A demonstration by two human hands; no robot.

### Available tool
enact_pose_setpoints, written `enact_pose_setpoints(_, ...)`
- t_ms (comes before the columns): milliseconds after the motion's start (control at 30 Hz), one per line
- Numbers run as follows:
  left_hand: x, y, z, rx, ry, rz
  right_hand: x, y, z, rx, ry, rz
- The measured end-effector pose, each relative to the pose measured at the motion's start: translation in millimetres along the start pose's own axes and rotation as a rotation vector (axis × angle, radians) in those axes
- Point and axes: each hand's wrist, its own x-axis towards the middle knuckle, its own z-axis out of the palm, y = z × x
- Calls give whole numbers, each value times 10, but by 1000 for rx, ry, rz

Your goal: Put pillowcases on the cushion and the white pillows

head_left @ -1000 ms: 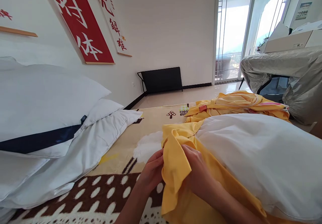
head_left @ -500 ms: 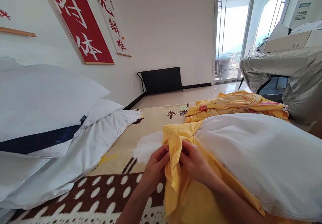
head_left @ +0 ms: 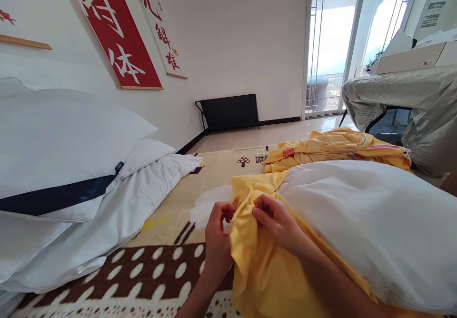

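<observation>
A yellow pillowcase [head_left: 274, 280] is gathered into folds in front of me, and a plump white pillow [head_left: 371, 218] lies against it on the right. My left hand [head_left: 219, 234] is at the left side of the bunched cloth, its curled fingertips closed on the fold and partly hidden behind it. From the other side my right hand [head_left: 276, 220] pinches the same fold between thumb and fingers. Both hands are close together near the upper edge of the cloth.
Below lies a patterned beige and brown blanket [head_left: 153, 270]. White pillows [head_left: 64, 137] are piled at the left. More yellow printed bedding [head_left: 332, 146] is heaped beyond the pillow. A black panel [head_left: 230, 113] leans on the wall; a covered table [head_left: 400, 89] carries a box.
My left hand has shifted its hold, its fingers now curling higher at the fold's left edge. The fold has flattened and turned, and my right hand has moved slightly up.
</observation>
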Motion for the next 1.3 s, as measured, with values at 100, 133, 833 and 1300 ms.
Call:
enact_pose_setpoints(100, -78, 72, 6, 143, -110, 127, -17, -37, 21, -46, 8, -24)
enact_pose_setpoints(133, -91, 88, 10, 171, -161, 128, -27, -58, 26, -62, 10, -37)
enact_pose_setpoints(833, 3, 98, -166, -244, -301, -223, -65, -169, -59, -389, -29, -213)
enact_pose_setpoints(1300, -40, 104, -84, -276, -206, -222, -204, -332, 67, -462, 89, -19)
